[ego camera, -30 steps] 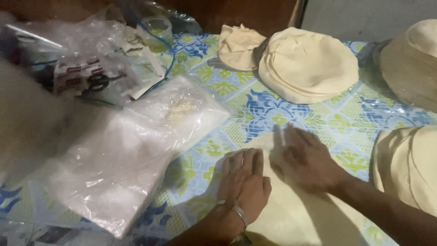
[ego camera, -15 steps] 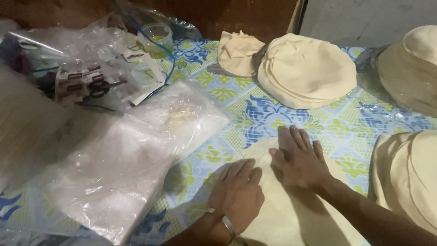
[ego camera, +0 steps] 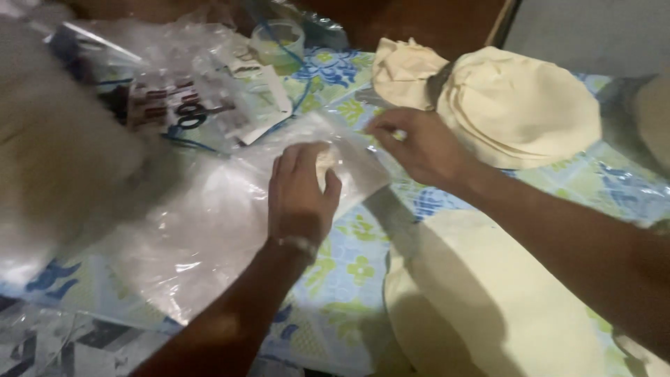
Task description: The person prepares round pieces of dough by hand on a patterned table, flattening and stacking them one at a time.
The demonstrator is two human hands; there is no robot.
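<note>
Floral blue-and-green tablecloth (ego camera: 349, 279) covers the table, dark wood behind it. Both hands work at a clear plastic bag (ego camera: 209, 223) lying flat — left hand (ego camera: 300, 195) gripping its mouth, right hand (ego camera: 419, 146) pinching the corner; something pale sits inside. Round cream dough sheets (ego camera: 523, 105) are stacked beyond, another sheet (ego camera: 488, 307) lies nearer — crumpled plastic wrappers (ego camera: 188, 91) at far left

both hands, left hand (ego camera: 299, 192) and right hand (ego camera: 419, 143), grasp a clear plastic bag (ego camera: 209, 216) beside flat dough rounds (ego camera: 520, 105).
</note>
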